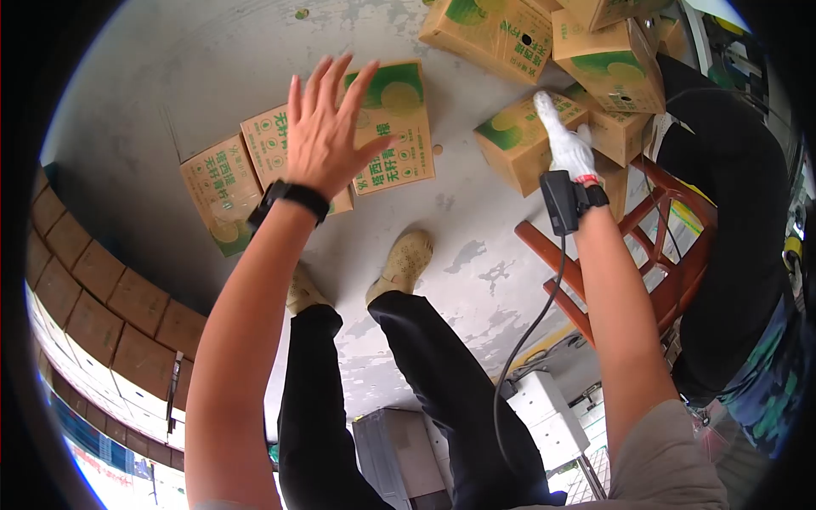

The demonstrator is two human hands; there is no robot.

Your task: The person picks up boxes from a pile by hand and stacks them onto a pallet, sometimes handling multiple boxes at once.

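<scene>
- Two hands are out over the concrete floor (170,68), and neither holds anything.
- Left hand (327,127), bare, is open with fingers spread wide, a black watch (293,195) on the wrist.
- Under it, three flattened cartons (395,140) with green print lie side by side on the floor.
- Right hand (568,149), in a white glove, is open with fingers stretched out and its fingertip at the top of an upright carton (510,140).
- A black wrist device (559,200) with a cable sits on that arm.
- More cartons are piled behind (493,34).
- Right beside, a person in black (731,212) is at a red wooden chair (663,255).
</scene>
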